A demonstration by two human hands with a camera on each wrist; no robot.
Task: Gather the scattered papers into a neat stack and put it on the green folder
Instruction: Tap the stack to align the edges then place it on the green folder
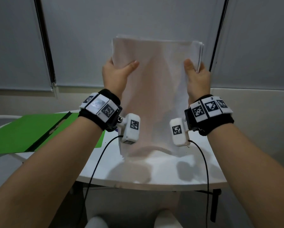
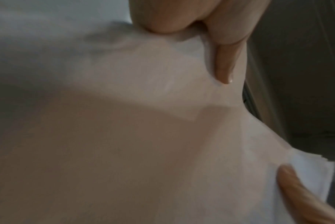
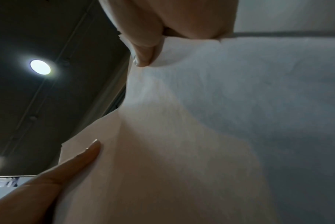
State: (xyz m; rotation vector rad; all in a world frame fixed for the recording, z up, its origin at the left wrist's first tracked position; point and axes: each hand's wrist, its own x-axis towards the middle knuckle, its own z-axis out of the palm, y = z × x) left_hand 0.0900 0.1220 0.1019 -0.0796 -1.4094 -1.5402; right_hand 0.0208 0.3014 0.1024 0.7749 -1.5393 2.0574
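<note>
A stack of white papers (image 1: 156, 89) stands upright on its lower edge on the white table (image 1: 154, 171). My left hand (image 1: 116, 71) grips the stack's left side, thumb on the near face. My right hand (image 1: 197, 76) grips the right side the same way. The sheets' edges fan slightly at the top right. An open green folder (image 1: 22, 132) lies flat on the table to the left of the stack. In the left wrist view the papers (image 2: 143, 128) fill the picture under my thumb (image 2: 224, 68). The right wrist view has the papers (image 3: 220, 121) pinched near their edge by my thumb (image 3: 143, 54).
Grey roller blinds (image 1: 154, 18) hang close behind the table. The folder has a dark metal fastener strip (image 1: 57, 127) along its fold. Black cables (image 1: 96, 163) run from both wrist cameras over the table's near edge. A ceiling lamp (image 3: 40, 67) shows in the right wrist view.
</note>
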